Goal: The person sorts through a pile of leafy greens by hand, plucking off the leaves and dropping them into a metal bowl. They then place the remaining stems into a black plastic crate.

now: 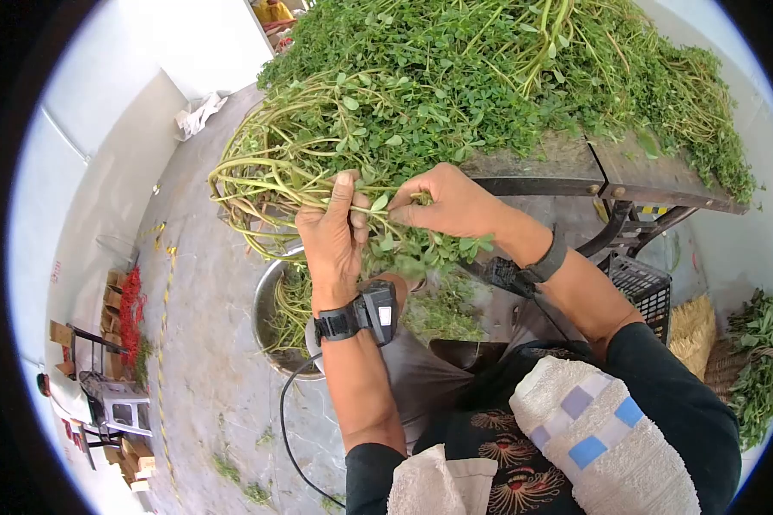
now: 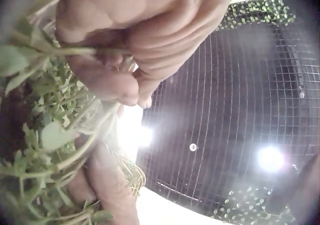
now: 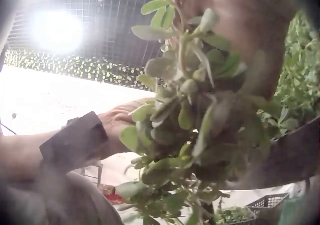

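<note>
In the head view a large heap of leafy green plants, purslane by the look of its small oval leaves, covers a table. Thumb and fingers of my left hand grip a purslane stem at the heap's near left edge. Close to its right, my right hand pinches the same leafy part with thumb and forefinger. Long pale stems loop out beyond the left hand. A leafy sprig hangs below the right hand in the right wrist view, hiding much of that hand's grip.
A metal basin with stems in it stands on the floor below the left hand. The table's dark edge runs to the right. Under it are a black crate and a straw-coloured bundle. A person sits far left.
</note>
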The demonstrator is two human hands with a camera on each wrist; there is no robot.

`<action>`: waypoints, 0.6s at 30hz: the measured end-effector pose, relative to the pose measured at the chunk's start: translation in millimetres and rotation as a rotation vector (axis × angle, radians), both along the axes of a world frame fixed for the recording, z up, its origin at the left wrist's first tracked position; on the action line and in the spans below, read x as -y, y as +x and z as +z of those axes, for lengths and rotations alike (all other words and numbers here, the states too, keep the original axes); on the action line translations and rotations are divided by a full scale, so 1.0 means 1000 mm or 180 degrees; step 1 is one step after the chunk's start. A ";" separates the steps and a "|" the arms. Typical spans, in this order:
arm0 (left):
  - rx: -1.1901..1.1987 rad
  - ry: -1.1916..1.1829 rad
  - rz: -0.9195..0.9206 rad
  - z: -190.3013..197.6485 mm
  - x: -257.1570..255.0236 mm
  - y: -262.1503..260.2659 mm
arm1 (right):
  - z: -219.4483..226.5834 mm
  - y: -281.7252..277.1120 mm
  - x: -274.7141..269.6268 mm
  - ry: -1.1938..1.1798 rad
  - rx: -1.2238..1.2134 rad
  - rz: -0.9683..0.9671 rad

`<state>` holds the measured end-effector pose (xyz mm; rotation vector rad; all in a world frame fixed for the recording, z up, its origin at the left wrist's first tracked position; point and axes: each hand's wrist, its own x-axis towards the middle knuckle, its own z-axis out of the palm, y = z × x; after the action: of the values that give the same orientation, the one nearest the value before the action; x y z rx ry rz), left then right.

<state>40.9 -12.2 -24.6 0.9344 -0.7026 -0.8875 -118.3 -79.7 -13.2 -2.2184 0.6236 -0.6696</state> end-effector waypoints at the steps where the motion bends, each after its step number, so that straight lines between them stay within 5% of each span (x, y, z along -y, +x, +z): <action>1: -0.0174 0.0000 -0.0134 0.000 0.000 0.000 | -0.002 -0.002 0.004 0.0156 0.0063 0.0040; 6: -0.0171 -0.0721 -0.0803 -0.003 -0.002 0.009 | -0.013 -0.012 0.017 0.0762 0.0213 0.0163; 18: 0.0420 -0.0325 -0.0298 -0.001 -0.002 0.005 | -0.012 -0.019 0.013 0.2010 0.0346 0.0347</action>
<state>45.6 -10.5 -26.1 0.8802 -0.9029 -0.8693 -137.0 -92.8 -25.4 -1.6054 0.5587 -0.4517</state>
